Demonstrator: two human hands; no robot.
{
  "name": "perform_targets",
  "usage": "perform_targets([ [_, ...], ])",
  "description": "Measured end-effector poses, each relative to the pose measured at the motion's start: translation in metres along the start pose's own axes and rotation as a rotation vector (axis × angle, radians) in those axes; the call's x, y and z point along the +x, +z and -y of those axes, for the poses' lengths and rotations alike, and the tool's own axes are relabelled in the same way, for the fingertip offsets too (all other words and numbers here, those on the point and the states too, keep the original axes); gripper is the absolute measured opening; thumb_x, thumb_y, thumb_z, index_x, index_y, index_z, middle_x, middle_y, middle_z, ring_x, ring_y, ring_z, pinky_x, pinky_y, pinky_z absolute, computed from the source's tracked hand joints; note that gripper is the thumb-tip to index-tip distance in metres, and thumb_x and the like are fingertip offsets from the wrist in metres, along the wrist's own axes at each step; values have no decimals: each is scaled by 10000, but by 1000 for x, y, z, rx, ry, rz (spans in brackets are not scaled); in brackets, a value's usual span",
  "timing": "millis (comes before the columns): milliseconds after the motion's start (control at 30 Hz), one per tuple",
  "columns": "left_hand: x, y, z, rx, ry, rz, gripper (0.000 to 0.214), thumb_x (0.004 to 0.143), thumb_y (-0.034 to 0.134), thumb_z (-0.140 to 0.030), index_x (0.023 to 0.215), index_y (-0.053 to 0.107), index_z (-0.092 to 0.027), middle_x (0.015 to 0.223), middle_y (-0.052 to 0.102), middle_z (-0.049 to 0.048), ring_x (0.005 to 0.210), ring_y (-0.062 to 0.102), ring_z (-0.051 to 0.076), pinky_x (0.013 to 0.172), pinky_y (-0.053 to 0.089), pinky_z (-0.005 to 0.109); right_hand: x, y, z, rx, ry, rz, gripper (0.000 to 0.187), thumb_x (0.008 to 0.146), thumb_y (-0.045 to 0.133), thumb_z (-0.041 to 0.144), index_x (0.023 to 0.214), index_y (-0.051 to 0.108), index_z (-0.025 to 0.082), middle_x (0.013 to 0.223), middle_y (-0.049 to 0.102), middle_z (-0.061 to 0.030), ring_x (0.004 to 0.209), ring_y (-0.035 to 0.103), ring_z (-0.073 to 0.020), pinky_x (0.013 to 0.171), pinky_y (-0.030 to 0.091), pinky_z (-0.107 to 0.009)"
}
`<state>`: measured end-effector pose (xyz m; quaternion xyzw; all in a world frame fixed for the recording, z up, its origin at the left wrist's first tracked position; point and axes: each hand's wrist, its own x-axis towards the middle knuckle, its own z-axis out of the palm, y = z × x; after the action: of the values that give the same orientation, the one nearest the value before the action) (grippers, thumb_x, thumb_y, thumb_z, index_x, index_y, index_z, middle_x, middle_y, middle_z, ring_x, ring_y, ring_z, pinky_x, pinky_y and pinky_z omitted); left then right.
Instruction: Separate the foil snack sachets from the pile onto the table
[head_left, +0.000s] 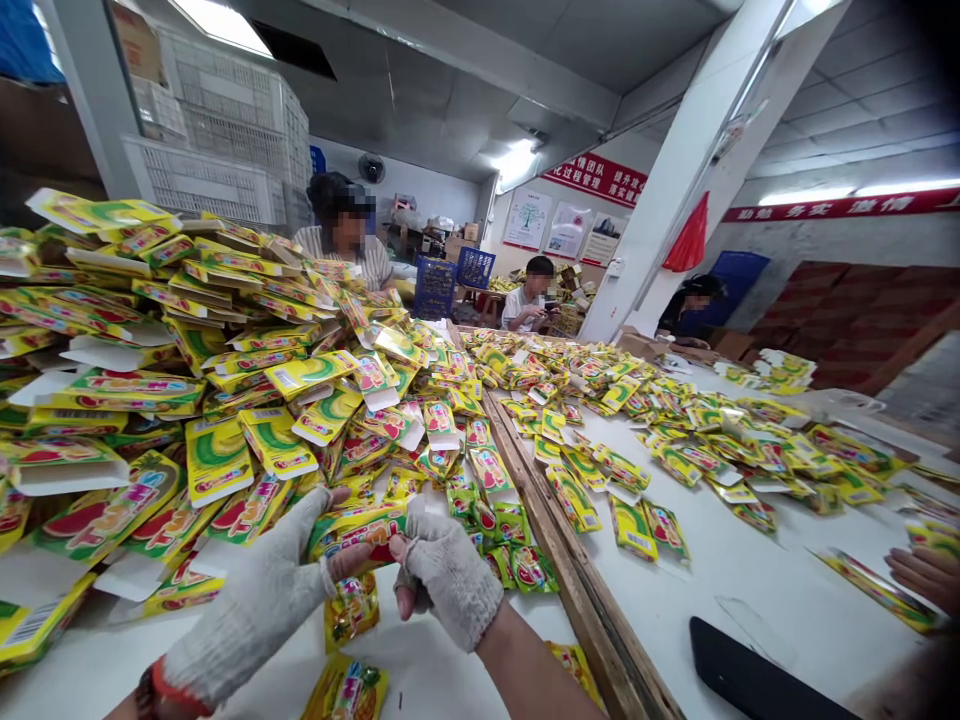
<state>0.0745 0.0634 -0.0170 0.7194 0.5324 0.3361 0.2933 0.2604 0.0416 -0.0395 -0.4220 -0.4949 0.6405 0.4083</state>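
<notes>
My left hand (277, 580), in a grey-white fingerless glove, is wrapped around a small yellow-green carton (360, 528) with a watermelon print. At the carton's right end, the bent fingers of my gloved right hand (450, 578) pinch its edge; whether they also hold something small is hidden. Just below my hands, a yellow packet (352, 605) lies on the white table (420, 665), and another yellow packet (346, 688) is nearer to me. Several green watermelon packets (529, 567) lie to the right of my right hand.
A high heap of open, printed cartons (217, 380) fills the left side. A wooden strip (559, 540) divides the table; more cartons (697, 440) are spread beyond it. A black phone-like object (750, 665) and another person's hand (926, 575) are at right. Several people sit farther back.
</notes>
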Motion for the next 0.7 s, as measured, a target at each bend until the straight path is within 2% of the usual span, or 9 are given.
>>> perform_targets([
  [67,0,-1,-8,-310,-198,153,585,706,685,-536,1144,497,-198,1083,673,98,969,655,288,773,558,385,0,-2,-1,-23,-10,23,293,786,552,485,785,448,211,368,480,89,287,402,-73,341,275,-163],
  [133,-1,1,-12,-468,-278,210,552,697,707,-517,1088,502,-186,997,698,90,842,683,262,657,563,340,2,-3,-2,-110,-50,-10,265,795,548,449,730,441,215,359,459,92,289,393,-73,347,276,-174],
  [233,-2,3,-11,-426,-193,140,478,690,733,-458,1024,534,-181,970,699,72,805,671,224,643,543,301,6,-6,-3,-305,-179,-142,257,783,568,393,639,460,210,403,438,87,332,390,-62,367,284,-183],
  [300,-3,5,-8,-376,-137,119,432,698,726,-439,996,549,-181,965,691,58,824,657,210,679,534,297,9,-9,-6,-400,-214,-199,287,766,591,390,587,460,207,427,420,79,368,400,-64,378,286,-191],
  [433,-9,8,-3,-294,-110,157,378,730,673,-465,927,552,-165,860,649,33,770,622,188,660,503,289,7,-9,-13,-476,-84,-134,361,754,617,451,535,477,200,386,414,67,370,360,-67,383,262,-207],
  [533,-10,4,-4,-281,-33,123,355,843,499,-516,915,545,-171,843,605,18,751,588,155,656,475,268,-4,-12,-13,-363,-53,-145,324,749,631,480,632,570,184,400,428,69,370,341,-68,378,242,-207],
  [600,-7,-1,-4,-291,-7,77,369,876,421,-530,950,527,-184,861,596,13,742,581,143,643,466,256,-15,-25,-6,-177,-135,-285,270,734,646,456,696,594,193,453,460,62,390,350,-75,376,250,-208],
  [667,-5,-6,-4,-217,15,54,344,868,441,-512,957,529,-193,873,606,14,754,585,146,646,458,253,-24,-46,4,96,-344,-567,204,713,618,422,756,578,226,598,546,34,453,417,-92,409,334,-216],
  [700,-5,-9,-3,-131,33,54,315,856,468,-488,940,542,-194,871,616,15,764,587,151,655,452,254,-29,-58,10,186,-428,-658,203,714,581,426,798,565,242,690,583,19,500,459,-101,448,382,-225],
])
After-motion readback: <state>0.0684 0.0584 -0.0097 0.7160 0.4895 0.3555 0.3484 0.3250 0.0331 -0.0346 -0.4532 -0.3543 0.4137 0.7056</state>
